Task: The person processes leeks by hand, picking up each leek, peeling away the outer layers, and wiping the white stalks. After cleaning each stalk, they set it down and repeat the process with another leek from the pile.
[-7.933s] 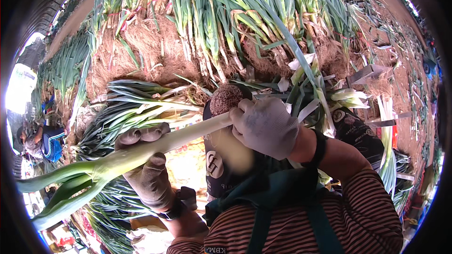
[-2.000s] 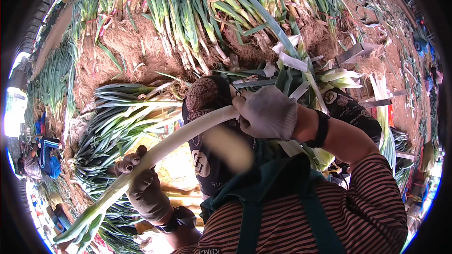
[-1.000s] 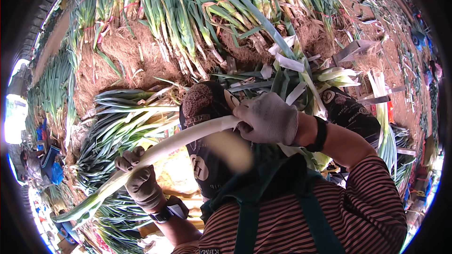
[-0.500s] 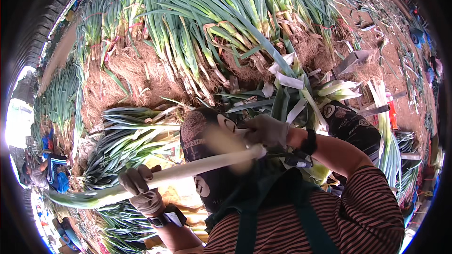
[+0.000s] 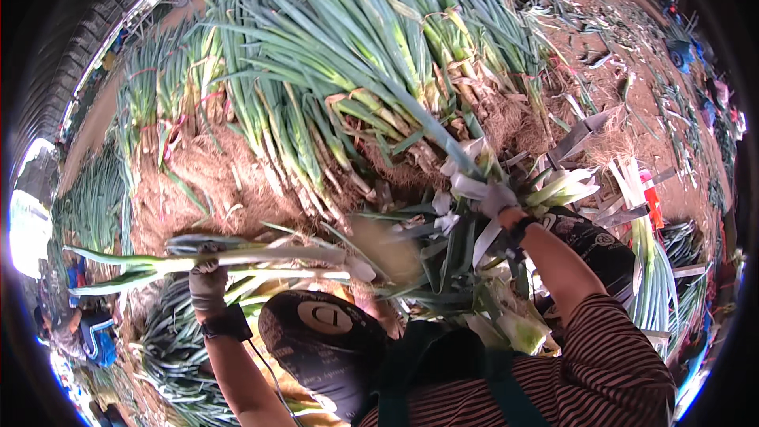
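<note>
My left hand, in a grey glove, is wrapped round the leafy part of a long green onion. The onion lies nearly level in the air, its green leaves to the left and its white base to the right. Over a heap of peeled leaves in front of me, my gloved right hand reaches in among pale strips. Its fingers are blurred and partly hidden there, so I cannot make out whether they grip anything. Below the left hand lie more green onions.
Tied bunches of green onions, roots toward me, stand across the far side. My legs in dark printed cloth are bent below the hands. Metal blades or strips jut up at the right, near an upturned onion bunch. Leaf scraps litter the soil.
The right hand has left the onion's white end and moved away and right to the peeled leaves. My left hand has raised the onion farther from my body and levelled it.
</note>
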